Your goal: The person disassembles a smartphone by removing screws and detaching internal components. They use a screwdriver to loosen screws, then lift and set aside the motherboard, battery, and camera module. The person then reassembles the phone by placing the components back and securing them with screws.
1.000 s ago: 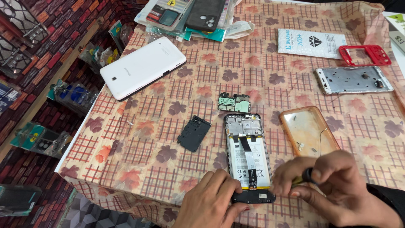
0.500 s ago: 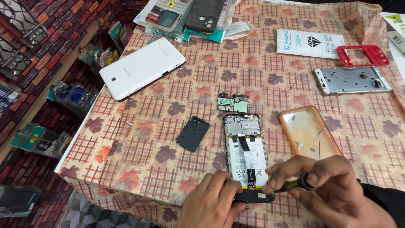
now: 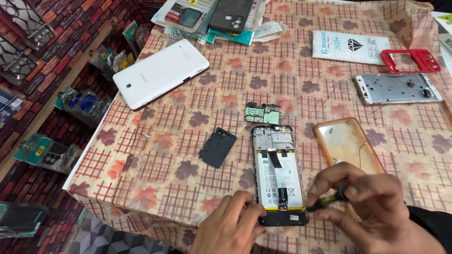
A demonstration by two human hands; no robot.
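Head view: the opened phone [image 3: 278, 174] is lying back-up on the checked tablecloth [image 3: 155, 188], pinned at its bottom edge by the left hand [image 3: 230, 228], fingers pressed down on it. The screwdriver [image 3: 325, 202] is pinched in the right hand [image 3: 372, 207]; compared with a second ago it's been swung lower, so the tip's now set at the bottom right corner.

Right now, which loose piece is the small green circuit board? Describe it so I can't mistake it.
Start at the opened phone under the hands. Just beyond its top edge lies the green circuit board, bare on the tablecloth. The black cover plate to its left is dark and plain.
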